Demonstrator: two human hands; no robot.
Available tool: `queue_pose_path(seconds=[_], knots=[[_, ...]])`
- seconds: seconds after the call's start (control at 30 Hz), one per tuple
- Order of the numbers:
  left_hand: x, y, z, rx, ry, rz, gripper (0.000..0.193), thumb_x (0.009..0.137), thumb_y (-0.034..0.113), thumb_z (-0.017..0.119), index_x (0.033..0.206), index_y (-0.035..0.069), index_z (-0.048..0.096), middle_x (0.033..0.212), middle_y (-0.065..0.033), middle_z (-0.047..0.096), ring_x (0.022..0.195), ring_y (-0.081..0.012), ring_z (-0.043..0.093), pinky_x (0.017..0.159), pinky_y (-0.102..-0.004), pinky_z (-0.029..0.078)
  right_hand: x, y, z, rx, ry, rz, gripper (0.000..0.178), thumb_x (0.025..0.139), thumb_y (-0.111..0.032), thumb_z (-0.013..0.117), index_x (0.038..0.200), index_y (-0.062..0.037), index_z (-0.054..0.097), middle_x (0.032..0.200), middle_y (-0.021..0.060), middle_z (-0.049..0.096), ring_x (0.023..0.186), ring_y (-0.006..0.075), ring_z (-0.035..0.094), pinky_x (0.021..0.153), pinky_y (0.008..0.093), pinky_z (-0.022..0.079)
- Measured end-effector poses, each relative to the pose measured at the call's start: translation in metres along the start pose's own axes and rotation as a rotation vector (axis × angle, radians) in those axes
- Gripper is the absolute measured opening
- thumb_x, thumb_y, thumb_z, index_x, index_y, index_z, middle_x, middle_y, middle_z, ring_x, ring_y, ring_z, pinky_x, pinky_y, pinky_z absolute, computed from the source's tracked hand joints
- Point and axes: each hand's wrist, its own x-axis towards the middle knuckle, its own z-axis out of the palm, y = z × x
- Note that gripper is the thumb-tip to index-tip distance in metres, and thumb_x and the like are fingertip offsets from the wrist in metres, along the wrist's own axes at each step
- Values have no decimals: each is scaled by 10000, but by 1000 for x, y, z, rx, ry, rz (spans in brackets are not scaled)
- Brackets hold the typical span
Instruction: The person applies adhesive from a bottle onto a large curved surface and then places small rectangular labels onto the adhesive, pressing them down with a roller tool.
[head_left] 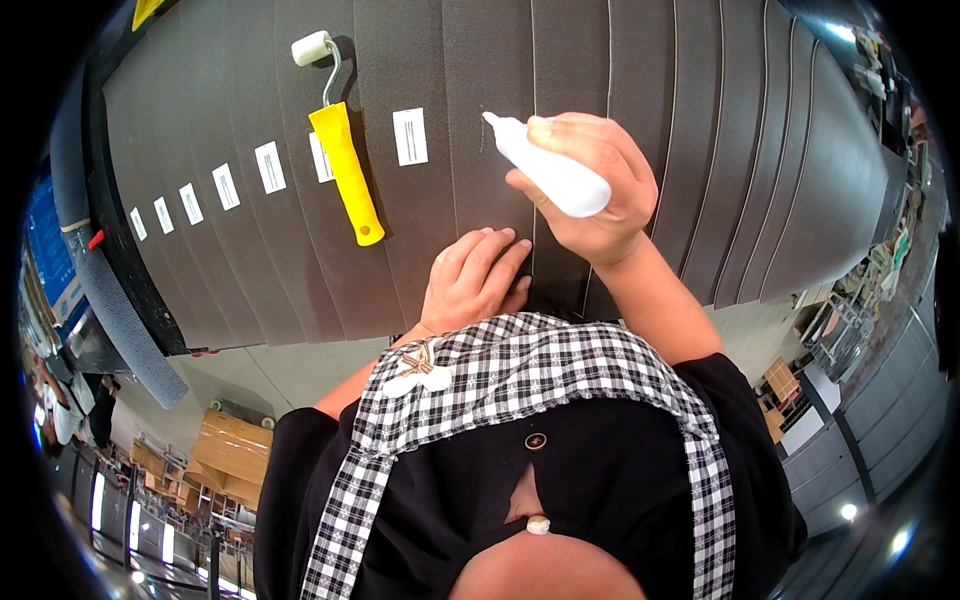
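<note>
My right hand point(600, 180) is wrapped round a white squeeze bottle point(562, 175), tilted so that its narrow nozzle points up and left, close over the dark brown sheet material point(420, 215). Whether the nozzle touches the surface I cannot tell. My left hand point(474, 275) lies on the near edge of the material with its fingers stretched out and holds nothing. Left of both hands rests a small roller with a yellow handle point(347, 180) and a white head point(311, 48). Its handle partly covers one white label.
A row of several white labels point(410, 137) runs leftward across the material's panels. On the right the material lies in overlapping layers point(790, 180). A grey fabric roll point(120, 310) is at the left edge. Cardboard boxes point(230, 455) stand behind at lower left, with a person point(75, 405) beyond.
</note>
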Motion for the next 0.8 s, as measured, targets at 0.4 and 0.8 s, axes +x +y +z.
queue_pose_path(seconds=[0.4,0.8], knots=[[-2,-3,7,44,51,52,377,809,266,720,1148,102,728,1227,-71,614,1108,-239,589,926,-356,536,2,10,-3,-11,-29,23,401,674,-99,927,1017,-33,731,987,97,755,876,256,719,764,352,601],[-1,3,2,27,9,-1,401,788,237,744,1166,104,718,1248,-69,606,1148,-246,573,947,-367,530,-11,2,-16,-45,-66,23,441,658,-76,927,1040,-27,712,1006,108,749,882,268,720,749,354,606]])
